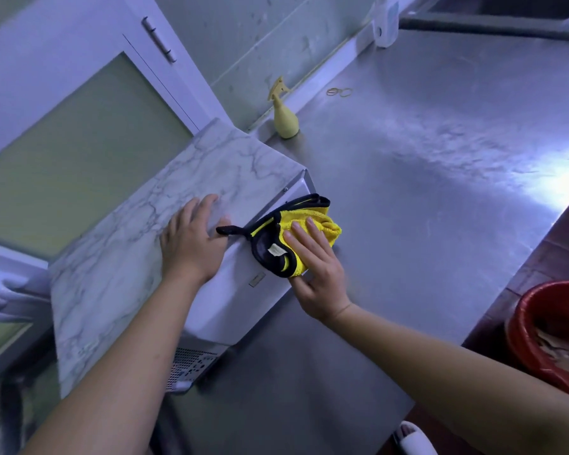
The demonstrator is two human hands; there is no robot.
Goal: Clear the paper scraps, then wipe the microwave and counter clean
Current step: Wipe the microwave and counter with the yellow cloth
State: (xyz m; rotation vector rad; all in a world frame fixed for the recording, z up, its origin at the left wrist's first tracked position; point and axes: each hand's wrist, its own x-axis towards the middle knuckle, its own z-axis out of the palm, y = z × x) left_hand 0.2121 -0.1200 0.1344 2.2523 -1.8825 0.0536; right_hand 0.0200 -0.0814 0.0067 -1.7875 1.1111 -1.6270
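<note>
dim bluish light, glare on counter (473, 142), warped edges.

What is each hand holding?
Right hand presses the yellow cloth flat against the microwave side; left hand rests on top, holding nothing.

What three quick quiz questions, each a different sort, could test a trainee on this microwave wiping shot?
1. True or false: the right hand presses the yellow cloth against the microwave's side.
2. Multiple choice: the left hand is A) holding the yellow spray bottle, B) resting flat on the microwave's marbled top, C) reaching into the red bucket.
3. Fill in: near the back edge of the steel counter lie a few rubber ____.

Key: 1 true; 2 B; 3 bands.
</note>
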